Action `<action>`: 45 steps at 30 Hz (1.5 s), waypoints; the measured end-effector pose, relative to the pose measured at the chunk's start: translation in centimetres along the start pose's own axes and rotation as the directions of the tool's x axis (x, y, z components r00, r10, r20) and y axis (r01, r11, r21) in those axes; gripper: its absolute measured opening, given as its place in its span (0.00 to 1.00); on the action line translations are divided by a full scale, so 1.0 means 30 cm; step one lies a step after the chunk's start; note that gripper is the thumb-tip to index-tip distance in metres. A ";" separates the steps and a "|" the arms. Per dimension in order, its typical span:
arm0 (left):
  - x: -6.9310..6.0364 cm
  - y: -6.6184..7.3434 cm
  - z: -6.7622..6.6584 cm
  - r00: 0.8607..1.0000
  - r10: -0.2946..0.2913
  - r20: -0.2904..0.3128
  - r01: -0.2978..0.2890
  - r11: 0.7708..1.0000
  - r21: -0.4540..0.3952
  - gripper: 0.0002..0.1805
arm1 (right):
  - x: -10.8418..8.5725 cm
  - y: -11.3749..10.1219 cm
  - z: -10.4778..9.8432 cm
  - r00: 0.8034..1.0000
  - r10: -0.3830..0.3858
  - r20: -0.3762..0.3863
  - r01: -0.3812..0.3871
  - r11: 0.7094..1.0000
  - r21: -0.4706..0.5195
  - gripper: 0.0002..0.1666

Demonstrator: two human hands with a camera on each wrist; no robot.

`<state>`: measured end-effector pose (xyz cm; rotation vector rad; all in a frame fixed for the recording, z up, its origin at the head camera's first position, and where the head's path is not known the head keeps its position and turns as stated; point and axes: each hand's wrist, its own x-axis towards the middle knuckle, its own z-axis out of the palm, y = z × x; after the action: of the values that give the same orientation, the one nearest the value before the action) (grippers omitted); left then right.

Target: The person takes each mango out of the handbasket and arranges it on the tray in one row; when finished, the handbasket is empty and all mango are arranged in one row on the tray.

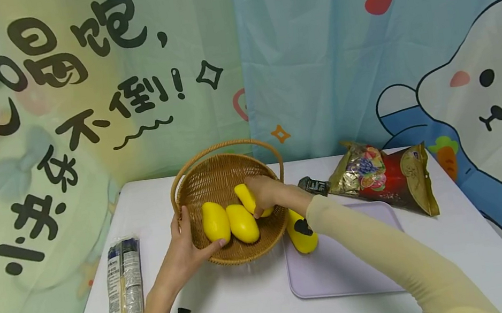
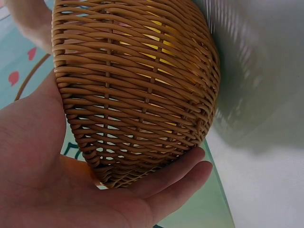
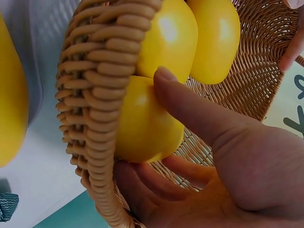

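Observation:
A brown wicker basket [image 1: 201, 183] with an arched handle stands on the table, tilted so that its inside shows. My left hand [image 1: 188, 252] holds its left side, the thumb over the rim and the fingers along the outside weave [image 2: 137, 85]. Inside the basket, my right hand [image 1: 265, 192] grips a yellow mango [image 3: 147, 123], thumb on top and fingers beneath; the hand covers part of it. Two more yellow mangoes, one on the left [image 1: 215, 222] and one in the middle [image 1: 243, 223], lie in the basket beside it. Another mango [image 1: 303, 235] rests at the tray's left edge.
Right of the basket lies a pale purple tray [image 1: 351, 271], partly under my right arm. Behind it are a red and gold snack bag [image 1: 380, 175] and a small black packet [image 1: 314, 185]. A long clear-and-printed packet [image 1: 123, 300] lies at the left. Printed curtains hang behind the table.

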<state>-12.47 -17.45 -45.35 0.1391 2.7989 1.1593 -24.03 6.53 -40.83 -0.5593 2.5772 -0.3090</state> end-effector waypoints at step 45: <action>-0.003 0.001 -0.006 1.000 -0.008 0.003 0.008 1.000 0.001 0.71 | -0.311 -0.006 -0.078 0.956 -0.154 -0.249 0.203 0.961 0.186 0.57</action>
<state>-12.39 -17.57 -45.21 0.1298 2.7947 1.1546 -17.68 10.73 -34.95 -0.7175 2.6731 -0.7408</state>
